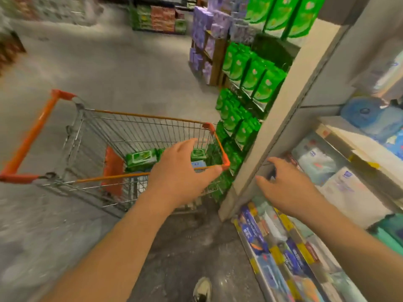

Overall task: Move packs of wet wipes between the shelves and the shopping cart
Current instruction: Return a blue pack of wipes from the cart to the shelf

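Note:
A wire shopping cart (135, 125) with orange rims and handle stands on the floor left of the shelves. Inside it lie green packs of wet wipes (140, 158) and a pale blue pack (198, 164). My left hand (181, 171) hovers over the cart's near right rim, fingers spread, holding nothing. My right hand (287, 188) is held in front of the shelf upright (283, 101), fingers apart and empty. White and blue wipe packs (316, 164) fill the shelves on the right. Green wipe packs (255, 77) hang on the end display behind the cart.
Purple packs (209, 38) are stacked on a wooden stand further back. The low shelf (272, 253) at the bottom right holds blue and yellow packs. My shoe (202, 288) shows on the dark floor. Grey aisle floor spreads to the left, with more goods displays at the back.

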### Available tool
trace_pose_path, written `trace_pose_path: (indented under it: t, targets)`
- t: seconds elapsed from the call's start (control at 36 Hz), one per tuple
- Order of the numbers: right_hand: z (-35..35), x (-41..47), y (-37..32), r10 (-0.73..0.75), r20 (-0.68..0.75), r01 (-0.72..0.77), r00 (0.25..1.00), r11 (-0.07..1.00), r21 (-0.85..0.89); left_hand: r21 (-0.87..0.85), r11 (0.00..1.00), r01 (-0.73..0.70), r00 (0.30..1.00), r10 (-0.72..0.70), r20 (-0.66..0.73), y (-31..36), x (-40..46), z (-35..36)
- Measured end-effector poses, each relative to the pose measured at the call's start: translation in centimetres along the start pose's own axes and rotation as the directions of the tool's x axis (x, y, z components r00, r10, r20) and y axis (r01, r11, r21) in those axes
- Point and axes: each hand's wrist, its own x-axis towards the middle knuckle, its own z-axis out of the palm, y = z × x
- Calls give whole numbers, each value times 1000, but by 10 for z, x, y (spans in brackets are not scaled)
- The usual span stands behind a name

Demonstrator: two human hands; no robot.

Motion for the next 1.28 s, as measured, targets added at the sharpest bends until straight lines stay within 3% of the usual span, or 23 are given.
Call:
trace_pose_path:
  t: [0.36, 0.72, 0.97, 1.28]
  targets:
    - [47, 162, -48, -198, 113, 196, 974, 980, 30, 71, 960, 272, 959, -264, -99, -72, 99, -16]
    - [72, 276, -83, -349, 230, 349, 908, 936, 46, 5, 916, 402, 908, -398, -131, -110, 168, -10]
    - [91, 329, -133, -361, 286, 366, 888, 930, 35, -6, 890, 455, 888, -454, -73, -158, 218, -23]
    - [109, 384, -169, -262, 302, 291, 916, 955, -51, -74, 913, 401, 915, -394, 91, -231, 303, -17]
